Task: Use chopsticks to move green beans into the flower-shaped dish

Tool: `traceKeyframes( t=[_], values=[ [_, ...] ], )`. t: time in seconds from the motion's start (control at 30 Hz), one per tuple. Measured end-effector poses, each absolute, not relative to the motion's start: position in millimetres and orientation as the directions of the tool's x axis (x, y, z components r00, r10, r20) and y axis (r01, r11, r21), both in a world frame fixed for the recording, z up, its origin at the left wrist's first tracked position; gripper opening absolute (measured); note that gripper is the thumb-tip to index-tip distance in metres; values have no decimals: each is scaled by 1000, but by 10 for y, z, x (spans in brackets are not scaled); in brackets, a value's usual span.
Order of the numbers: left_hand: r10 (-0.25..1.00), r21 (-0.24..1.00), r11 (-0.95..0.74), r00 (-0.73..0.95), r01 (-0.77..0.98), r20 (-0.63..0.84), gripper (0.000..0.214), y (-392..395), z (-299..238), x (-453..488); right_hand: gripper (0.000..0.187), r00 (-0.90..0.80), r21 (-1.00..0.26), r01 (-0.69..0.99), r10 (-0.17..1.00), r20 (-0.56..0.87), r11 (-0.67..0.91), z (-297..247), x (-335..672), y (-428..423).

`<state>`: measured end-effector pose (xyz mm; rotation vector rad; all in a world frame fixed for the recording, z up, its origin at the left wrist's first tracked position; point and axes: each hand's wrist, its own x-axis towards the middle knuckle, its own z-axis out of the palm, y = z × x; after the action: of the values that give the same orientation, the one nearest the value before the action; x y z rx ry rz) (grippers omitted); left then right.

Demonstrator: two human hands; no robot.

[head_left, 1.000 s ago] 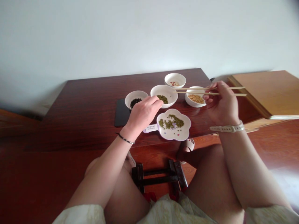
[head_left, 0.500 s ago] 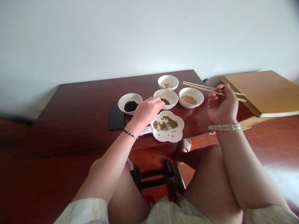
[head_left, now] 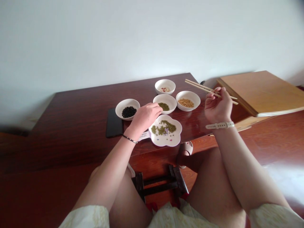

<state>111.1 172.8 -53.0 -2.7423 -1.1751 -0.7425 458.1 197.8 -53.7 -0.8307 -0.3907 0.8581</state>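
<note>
My left hand [head_left: 146, 116] reaches over the table, its fingers closed at the near-left rim of a white bowl [head_left: 174, 107] with green mung beans [head_left: 163, 106] inside. The thumb is hidden. A flower-shaped white plate [head_left: 163, 141] with a handle lies just in front, mung beans [head_left: 172, 128] scattered on its far half. My right hand [head_left: 218, 104] is raised right of the bowls, wrapped around a pair of wooden chopsticks [head_left: 197, 85] whose tips point left, apart from any bowl. Nearby stands a white bowl [head_left: 198, 100] of yellow soybeans [head_left: 186, 103].
At the left is a white bowl [head_left: 118, 111] of black beans [head_left: 129, 111], beside a dark flat phone-like slab [head_left: 113, 123]. Behind, another white bowl [head_left: 166, 83] holds pale and reddish bits. A wooden cabinet [head_left: 263, 91] adjoins the dark table [head_left: 78, 110] on the right.
The view has shifted slightly, so the table things appear a little further left and lower. My left hand stays at the mung bean bowl. The chopsticks slope a bit more steeply in my right hand.
</note>
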Motion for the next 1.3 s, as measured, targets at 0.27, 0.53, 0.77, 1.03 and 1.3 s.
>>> traceKeyframes(
  t=[0.27,0.53,0.77,1.03,1.3],
  values=[
    [702,196,-690,578,696,417,18,1758,-566,1096,38,558,-821,-489,829,-33,296,-582,4529,2063],
    [699,243,-702,580,670,418,35,1650,-534,1013,51,423,-851,-484,906,-22,206,-443,4419,1989],
    [728,248,-622,432,742,532,38,1429,-404,622,50,363,-866,-481,930,-57,134,-418,4419,1957],
    [740,267,-224,-15,937,673,46,1465,-846,90,42,328,-895,-420,945,3,149,-577,4380,1871],
    [885,502,-223,-43,836,463,52,1557,-1091,173,41,249,-842,-536,964,-87,62,-460,4295,1787]
  ],
)
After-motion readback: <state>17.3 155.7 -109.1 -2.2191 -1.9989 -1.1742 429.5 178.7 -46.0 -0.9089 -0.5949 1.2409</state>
